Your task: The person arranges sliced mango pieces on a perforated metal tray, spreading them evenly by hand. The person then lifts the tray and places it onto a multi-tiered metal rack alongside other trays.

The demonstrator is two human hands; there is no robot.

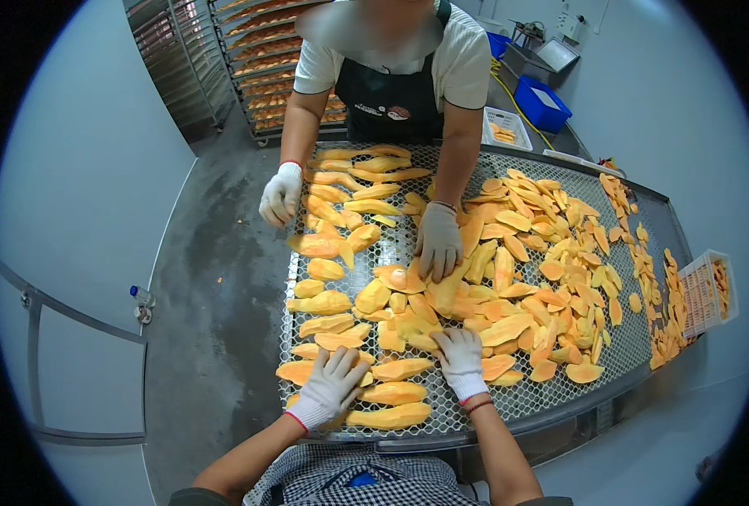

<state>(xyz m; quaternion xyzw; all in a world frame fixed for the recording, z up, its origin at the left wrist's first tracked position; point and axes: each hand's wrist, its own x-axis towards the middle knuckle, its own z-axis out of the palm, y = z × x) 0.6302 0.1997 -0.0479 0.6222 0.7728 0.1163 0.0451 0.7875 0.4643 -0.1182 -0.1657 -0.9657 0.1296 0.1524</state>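
My left hand, in a white knit glove, lies palm down with fingers apart over orange-yellow slices, apparently sweet potato, at the mesh rack's near left corner. My right hand, gloved the same way, touches the near side of the slice pile with its fingertips at a yellow slice; whether it grips that slice is hidden. Between my hands lie long slices in a row. The white mesh rack carries flat-laid slices on its left and a loose heap towards the right.
Across the table stands a co-worker in a dark apron, one gloved hand on the pile, the other by the rack's left edge. A wheeled rack of loaded trays stands behind. At right is a white basket with slices.
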